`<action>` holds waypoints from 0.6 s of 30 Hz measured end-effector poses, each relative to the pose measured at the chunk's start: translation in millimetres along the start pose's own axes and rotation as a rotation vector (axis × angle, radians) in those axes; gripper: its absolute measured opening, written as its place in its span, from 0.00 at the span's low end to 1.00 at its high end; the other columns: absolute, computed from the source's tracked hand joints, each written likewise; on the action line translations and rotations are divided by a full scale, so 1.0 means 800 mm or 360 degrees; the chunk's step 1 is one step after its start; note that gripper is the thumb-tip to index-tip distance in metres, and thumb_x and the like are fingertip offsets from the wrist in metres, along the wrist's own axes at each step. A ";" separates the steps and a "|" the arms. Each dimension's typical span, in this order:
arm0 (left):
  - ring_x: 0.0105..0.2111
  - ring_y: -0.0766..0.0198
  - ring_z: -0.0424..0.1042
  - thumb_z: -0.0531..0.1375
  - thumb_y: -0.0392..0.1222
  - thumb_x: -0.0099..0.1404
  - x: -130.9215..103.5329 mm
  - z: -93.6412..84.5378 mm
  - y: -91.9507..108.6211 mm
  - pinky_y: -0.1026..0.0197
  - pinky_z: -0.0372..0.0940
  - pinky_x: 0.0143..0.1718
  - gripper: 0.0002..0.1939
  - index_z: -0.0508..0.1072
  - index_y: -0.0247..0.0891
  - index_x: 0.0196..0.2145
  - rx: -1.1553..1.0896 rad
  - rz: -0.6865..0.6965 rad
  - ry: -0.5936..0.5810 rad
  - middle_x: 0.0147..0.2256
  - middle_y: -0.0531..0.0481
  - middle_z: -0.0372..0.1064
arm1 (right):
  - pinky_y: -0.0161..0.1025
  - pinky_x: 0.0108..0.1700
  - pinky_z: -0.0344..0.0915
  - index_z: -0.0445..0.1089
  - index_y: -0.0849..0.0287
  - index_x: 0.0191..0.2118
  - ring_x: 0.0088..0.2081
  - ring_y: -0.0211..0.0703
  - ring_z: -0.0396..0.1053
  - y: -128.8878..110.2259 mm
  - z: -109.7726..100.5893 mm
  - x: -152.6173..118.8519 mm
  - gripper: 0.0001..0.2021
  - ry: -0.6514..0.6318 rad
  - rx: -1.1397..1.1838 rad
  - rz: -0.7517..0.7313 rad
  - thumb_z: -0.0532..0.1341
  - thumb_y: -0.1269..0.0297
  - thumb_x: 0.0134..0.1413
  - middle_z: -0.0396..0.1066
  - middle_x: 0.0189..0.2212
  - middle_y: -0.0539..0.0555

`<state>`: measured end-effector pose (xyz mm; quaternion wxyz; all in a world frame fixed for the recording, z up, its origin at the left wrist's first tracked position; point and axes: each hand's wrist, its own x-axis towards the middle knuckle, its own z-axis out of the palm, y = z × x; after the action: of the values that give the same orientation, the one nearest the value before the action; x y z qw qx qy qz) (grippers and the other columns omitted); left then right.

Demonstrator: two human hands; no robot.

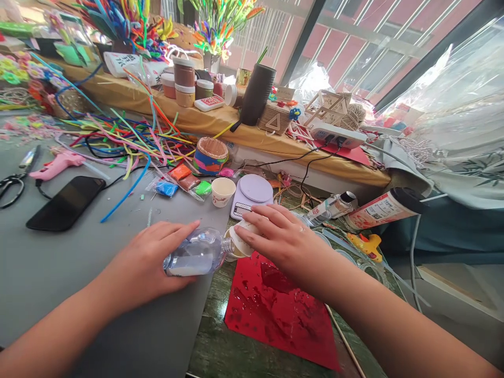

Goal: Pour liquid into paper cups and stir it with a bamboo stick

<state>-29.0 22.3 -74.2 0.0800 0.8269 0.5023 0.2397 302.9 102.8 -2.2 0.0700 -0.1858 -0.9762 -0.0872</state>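
My left hand (147, 257) is closed around a clear plastic bottle (199, 251), tipped onto its side with its uncapped mouth pointing right. Some clear liquid lies along the bottle's lower side. In my right hand (287, 236) is a white paper cup (243, 240), tilted and partly hidden by the fingers. The bottle's mouth meets the cup's rim, though I cannot tell whether liquid flows. Below both hands a red sheet (275, 325) lies wet, with a puddle and drops on it. Just behind stands a lilac kitchen scale (255, 189), next to another paper cup (223, 192).
Left on the grey mat are a black phone (66, 203), a pink glue gun (59, 164) and scissors (19, 176). Pipe cleaners (137, 139) lie heaped behind. Clay packets (189, 181) sit near a painted pot (211, 156). At right are a bottle (333, 207) and a yellow glue gun (366, 245).
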 end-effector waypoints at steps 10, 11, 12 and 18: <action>0.59 0.45 0.81 0.71 0.55 0.68 -0.001 0.001 0.000 0.49 0.75 0.58 0.44 0.63 0.50 0.77 -0.0005 -0.0034 -0.0006 0.62 0.44 0.81 | 0.59 0.70 0.74 0.74 0.65 0.67 0.69 0.64 0.71 -0.004 0.001 0.000 0.31 -0.0031 0.0025 -0.0021 0.69 0.76 0.57 0.76 0.68 0.69; 0.59 0.45 0.81 0.71 0.55 0.68 -0.002 0.001 -0.001 0.49 0.75 0.59 0.44 0.63 0.51 0.77 -0.0007 -0.0039 -0.0006 0.62 0.44 0.81 | 0.59 0.69 0.74 0.75 0.65 0.67 0.69 0.64 0.71 -0.005 0.002 0.001 0.30 -0.0022 0.0024 -0.0023 0.69 0.76 0.58 0.76 0.68 0.68; 0.60 0.45 0.81 0.71 0.55 0.69 -0.002 0.002 -0.001 0.48 0.75 0.59 0.44 0.62 0.51 0.77 -0.0008 -0.0044 -0.0008 0.62 0.45 0.81 | 0.59 0.69 0.74 0.75 0.66 0.67 0.68 0.64 0.71 -0.005 0.003 0.001 0.30 -0.0012 0.0022 -0.0026 0.68 0.77 0.58 0.77 0.68 0.68; 0.62 0.44 0.80 0.71 0.55 0.69 -0.006 0.002 -0.004 0.46 0.74 0.63 0.45 0.60 0.54 0.79 -0.0015 -0.0051 0.0016 0.64 0.44 0.79 | 0.60 0.70 0.74 0.75 0.66 0.68 0.69 0.64 0.71 -0.004 -0.001 -0.001 0.29 -0.0018 0.0051 -0.0027 0.66 0.78 0.62 0.76 0.69 0.69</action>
<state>-32.4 19.5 -78.3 0.0853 0.8172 0.5147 0.2449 302.7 99.2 -1.7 0.0667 -0.1769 -0.9794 -0.0712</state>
